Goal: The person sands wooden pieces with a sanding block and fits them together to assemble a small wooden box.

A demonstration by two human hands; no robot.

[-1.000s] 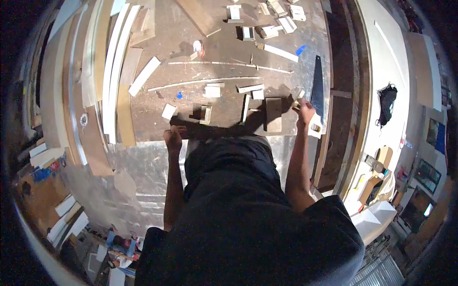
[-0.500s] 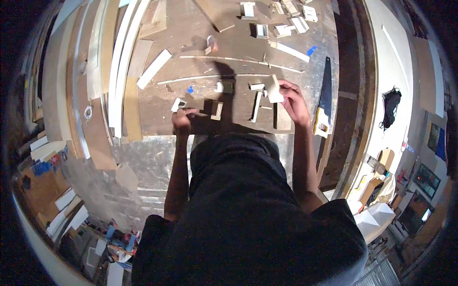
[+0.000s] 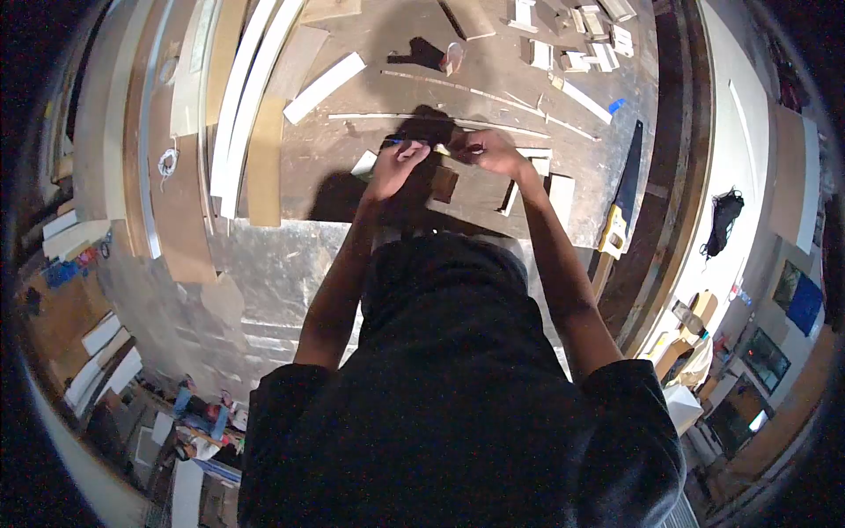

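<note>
My left hand (image 3: 398,169) is over the worktable, fingers pinched together around something hidden in shadow. Close to its right, my right hand (image 3: 495,154) has its fingers curled around something that I cannot make out. A small pale wood piece (image 3: 442,150) shows in the gap between the hands. Just below it, a small wooden block (image 3: 444,183) stands in shadow. A pale block (image 3: 363,165) lies against the left side of my left hand. Beside my right wrist are an upright-looking narrow strip (image 3: 510,197) and a flat pale board (image 3: 560,195).
Thin strips (image 3: 440,117) cross the worktable (image 3: 339,198) beyond my hands. A handsaw (image 3: 623,198) lies at the right edge. Several small wooden pieces (image 3: 604,55) are at the back right. Long boards (image 3: 251,97) line the left side.
Both hands have come together over the middle of the table. The left has left the pale block beside it. The pale piece in my right hand is now mostly hidden. The view has shifted.
</note>
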